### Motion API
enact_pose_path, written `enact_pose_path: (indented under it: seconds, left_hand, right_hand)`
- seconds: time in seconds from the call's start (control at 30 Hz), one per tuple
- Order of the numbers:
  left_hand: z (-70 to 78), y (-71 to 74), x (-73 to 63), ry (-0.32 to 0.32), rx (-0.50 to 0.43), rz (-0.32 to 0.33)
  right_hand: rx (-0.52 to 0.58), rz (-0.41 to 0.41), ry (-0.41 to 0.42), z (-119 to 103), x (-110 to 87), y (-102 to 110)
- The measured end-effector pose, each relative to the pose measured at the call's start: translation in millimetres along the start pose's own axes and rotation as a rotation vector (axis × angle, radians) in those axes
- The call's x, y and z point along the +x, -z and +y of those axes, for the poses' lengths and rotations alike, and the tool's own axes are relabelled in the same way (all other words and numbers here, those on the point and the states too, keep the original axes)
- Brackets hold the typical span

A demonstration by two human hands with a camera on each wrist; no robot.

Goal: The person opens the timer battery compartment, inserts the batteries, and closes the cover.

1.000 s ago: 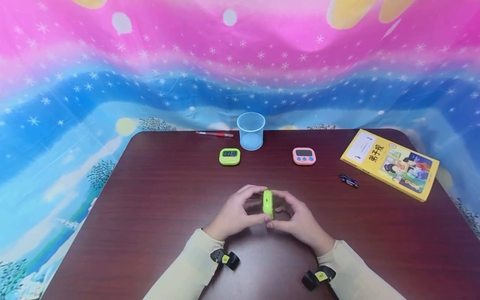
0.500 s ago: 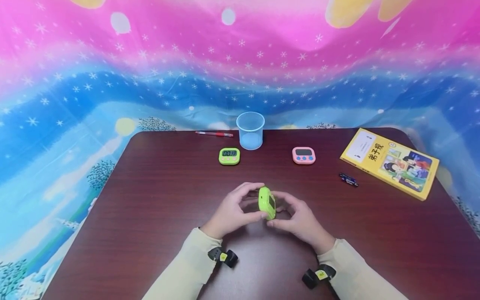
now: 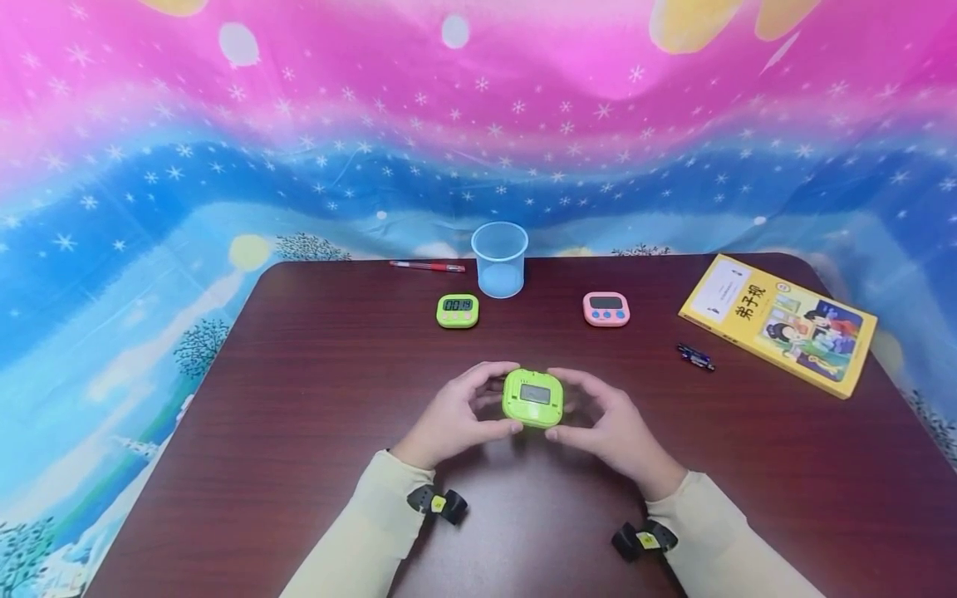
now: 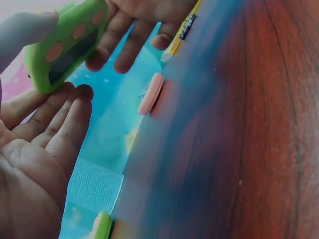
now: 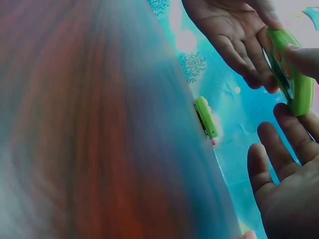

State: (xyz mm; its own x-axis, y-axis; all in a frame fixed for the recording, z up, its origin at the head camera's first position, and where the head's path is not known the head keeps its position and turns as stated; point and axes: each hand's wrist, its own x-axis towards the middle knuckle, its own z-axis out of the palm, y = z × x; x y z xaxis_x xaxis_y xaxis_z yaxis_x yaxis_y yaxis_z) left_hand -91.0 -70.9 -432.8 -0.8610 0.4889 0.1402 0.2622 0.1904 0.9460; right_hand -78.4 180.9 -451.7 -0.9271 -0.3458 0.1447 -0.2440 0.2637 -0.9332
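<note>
Green rounded-square plastic timer, pinched between both hands, glossy wooden table

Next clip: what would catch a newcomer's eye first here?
The lime green timer held between the left hand and right hand above the near middle of the dark wood table, screen up. Then the loud pink and blue starry cloth behind, and the yellow book at the table's far right edge.
</note>
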Motion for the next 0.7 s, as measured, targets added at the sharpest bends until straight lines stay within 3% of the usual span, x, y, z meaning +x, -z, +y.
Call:
enact_pose_path:
  seconds: [0.33,0.5,0.7]
  left_hand:
    - [-6.4,-5.5,0.5,0.007,-0.007,0.037]
    - [-6.1,-10.0,0.1,-0.021,-0.045,0.097]
    - [-1.3,-17.6,0.9,-0.036,-0.093,0.206]
  right_hand:
    - [0.079,0.001,-0.011,-4,-0.4,3]
    - [0.226,-0.002,-0.002,-4,0.6,1]
    - [0.468,0.095,0.016,-9,1.5,-5]
